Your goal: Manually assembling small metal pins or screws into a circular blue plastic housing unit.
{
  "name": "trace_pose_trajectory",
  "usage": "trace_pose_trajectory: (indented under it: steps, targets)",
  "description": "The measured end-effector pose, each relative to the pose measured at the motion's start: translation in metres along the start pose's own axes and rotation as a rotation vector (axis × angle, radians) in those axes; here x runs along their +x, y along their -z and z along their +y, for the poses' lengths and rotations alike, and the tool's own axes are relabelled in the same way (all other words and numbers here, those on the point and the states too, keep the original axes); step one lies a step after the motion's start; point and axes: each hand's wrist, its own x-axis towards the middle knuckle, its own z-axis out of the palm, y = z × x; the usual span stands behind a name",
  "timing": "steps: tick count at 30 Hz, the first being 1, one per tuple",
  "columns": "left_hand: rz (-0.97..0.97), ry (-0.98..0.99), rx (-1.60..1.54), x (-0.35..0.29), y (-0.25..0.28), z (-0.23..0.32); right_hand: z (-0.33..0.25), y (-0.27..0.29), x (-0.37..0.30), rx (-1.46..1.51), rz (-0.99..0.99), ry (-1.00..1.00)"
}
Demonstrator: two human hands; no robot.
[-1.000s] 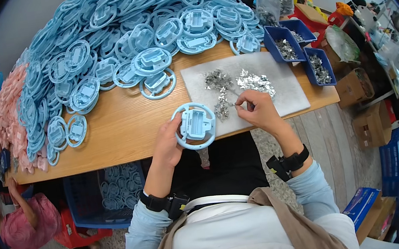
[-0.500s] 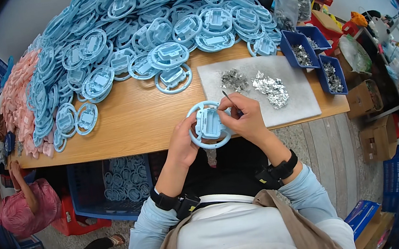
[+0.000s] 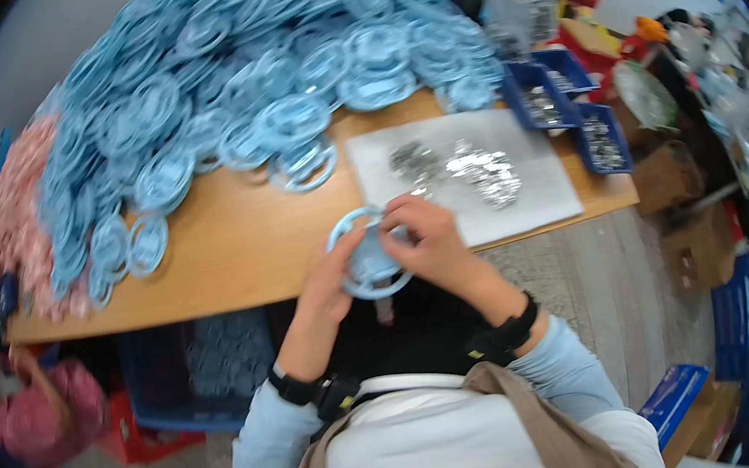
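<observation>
My left hand [image 3: 328, 277] grips the left rim of a light blue plastic ring-shaped part [image 3: 373, 264], which has a raised rectangular housing in its middle. Over the part's upper right side is my right hand [image 3: 436, 238], its fingers pinched together. A thin dark pointed tool shows in that hand half a second ago; blur and the fingers obscure it now. Just beyond the hands, a white foam sheet [image 3: 533, 191] bears a dull pile of small metal pieces [image 3: 415, 164] and a shinier pile of metal pieces [image 3: 485, 175].
A large heap of similar blue parts [image 3: 215, 76] covers the table's back, with pink parts [image 3: 26, 249] at its left. Small blue bins [image 3: 608, 170] of metal pieces stand right. Below the table is a blue crate [image 3: 154, 378]; a person in pink [image 3: 52, 414] is lower left.
The view has shifted and blurred, so the table's contents appear farther left. Both hands stay at the blue part, and the right hand's tool is no longer distinct. Someone's leg at lower left has left view.
</observation>
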Motion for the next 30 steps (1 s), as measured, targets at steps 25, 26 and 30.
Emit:
trace_pose_trajectory:
  steps: [25,26,30]
  targets:
    - [-0.005,-0.148,0.122,0.015,0.007,-0.007,0.011,-0.012,-0.015,-0.096,0.061,0.153]
    - [-0.02,-0.152,0.136,0.016,0.008,-0.008,0.011,-0.011,-0.016,-0.091,0.065,0.138]
    - [0.014,-0.145,0.141,0.015,0.006,-0.008,0.002,-0.005,-0.014,-0.102,0.038,0.035]
